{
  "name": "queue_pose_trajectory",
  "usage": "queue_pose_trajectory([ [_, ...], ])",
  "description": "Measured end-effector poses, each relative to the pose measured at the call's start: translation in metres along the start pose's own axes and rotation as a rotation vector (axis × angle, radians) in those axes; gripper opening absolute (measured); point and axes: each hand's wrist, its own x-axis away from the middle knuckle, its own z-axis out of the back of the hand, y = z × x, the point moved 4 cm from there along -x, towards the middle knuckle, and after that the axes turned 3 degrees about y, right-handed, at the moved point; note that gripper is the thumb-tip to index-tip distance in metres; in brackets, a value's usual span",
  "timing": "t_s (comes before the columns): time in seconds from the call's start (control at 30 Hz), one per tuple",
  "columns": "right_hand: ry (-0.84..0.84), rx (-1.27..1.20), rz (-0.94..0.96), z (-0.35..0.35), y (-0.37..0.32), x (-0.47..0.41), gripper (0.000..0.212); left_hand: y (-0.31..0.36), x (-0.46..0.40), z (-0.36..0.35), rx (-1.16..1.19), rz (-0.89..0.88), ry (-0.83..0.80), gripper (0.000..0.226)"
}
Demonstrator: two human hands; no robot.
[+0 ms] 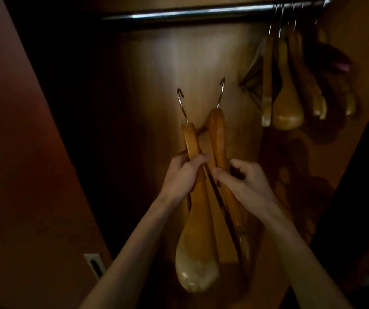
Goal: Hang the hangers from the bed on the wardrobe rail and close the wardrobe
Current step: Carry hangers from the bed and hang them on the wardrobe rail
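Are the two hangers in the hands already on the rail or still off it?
Off. Both hooks sit below the rail, hangers held by left hand and right hand.

Rail (pixel 201 13) right end cut by top edge. Hung hangers (pixel 287 85) overlap, count unclear. Dark garment (pixel 335 63) blurred, unidentifiable.

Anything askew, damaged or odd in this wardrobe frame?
Nothing looks damaged. The left hand and right hand each hold a wooden hanger, hooks up, below the rail. The hung hangers crowd the rail's right end, some tilted; it is too dark there to tell more.
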Motion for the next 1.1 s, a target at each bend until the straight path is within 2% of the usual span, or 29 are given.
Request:
queue_pose_trajectory([
  [0.13, 0.034, 0.040, 0.065, 0.010, -0.028, -0.058, 0.019, 0.041, -0.053, 0.007, -0.012, -0.068, -0.013, 0.038],
  [0.27, 0.117, 0.070, 0.114, 0.017, -0.053, -0.104, 0.039, 0.073, -0.097, 0.015, -0.006, -0.114, -0.023, 0.028],
  [0.5, 0.224, 0.056, 0.100, 0.032, -0.075, -0.153, 0.020, 0.112, -0.152, 0.003, -0.036, -0.177, -0.114, 0.030],
  [0.8, 0.374, 0.195, 0.036, 0.072, -0.084, -0.196, 0.022, 0.141, -0.201, -0.033, -0.093, -0.288, -0.179, 0.029],
  [1.1, 0.395, 0.226, -0.080, 0.094, -0.081, -0.213, 0.027, 0.155, -0.233, -0.065, -0.127, -0.241, -0.261, 0.033],
])
